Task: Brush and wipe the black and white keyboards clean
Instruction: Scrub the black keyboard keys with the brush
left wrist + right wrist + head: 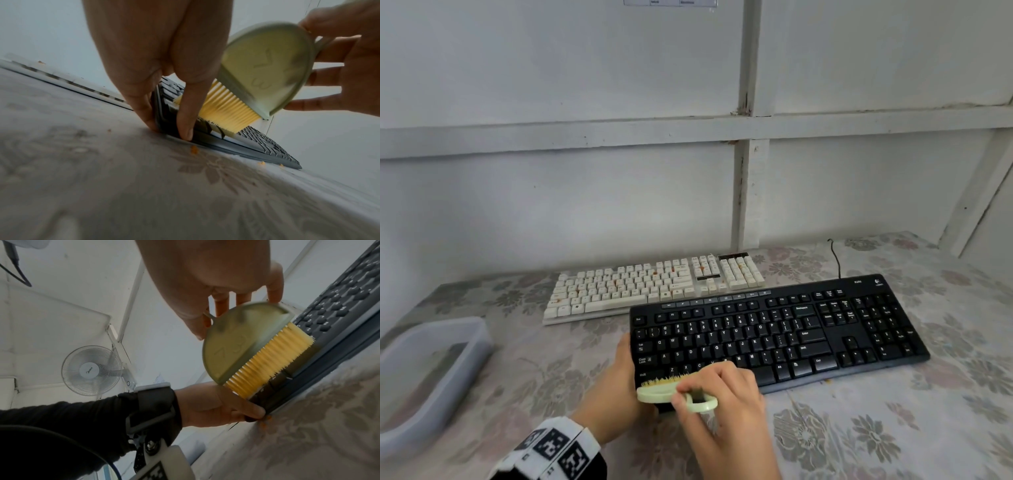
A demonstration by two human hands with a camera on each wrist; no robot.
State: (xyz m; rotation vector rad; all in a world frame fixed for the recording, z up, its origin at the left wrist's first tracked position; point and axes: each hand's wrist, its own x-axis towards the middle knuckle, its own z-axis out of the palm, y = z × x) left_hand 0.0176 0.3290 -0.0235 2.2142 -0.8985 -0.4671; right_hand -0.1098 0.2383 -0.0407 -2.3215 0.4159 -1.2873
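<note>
The black keyboard (791, 329) (257, 141) (339, 296) lies slanted on the flowered tablecloth in front of me. Behind it, against the wall, sits the white keyboard (654, 284) (61, 79) with orange stains on its keys. My left hand (625, 370) (168, 129) (236, 407) pinches the black keyboard's near left corner. My right hand (709, 387) (349, 65) (226, 280) holds a pale green brush (664, 394) (267, 68) (236, 345) by its handle. Its yellow bristles rest on the bottom-left keys.
A translucent plastic tub (431, 370) stands at the table's left edge. A black cable (837, 257) runs from the black keyboard toward the wall. Orange crumbs (194, 149) lie on the cloth along the keyboard's front edge. A white wall with battens rises close behind.
</note>
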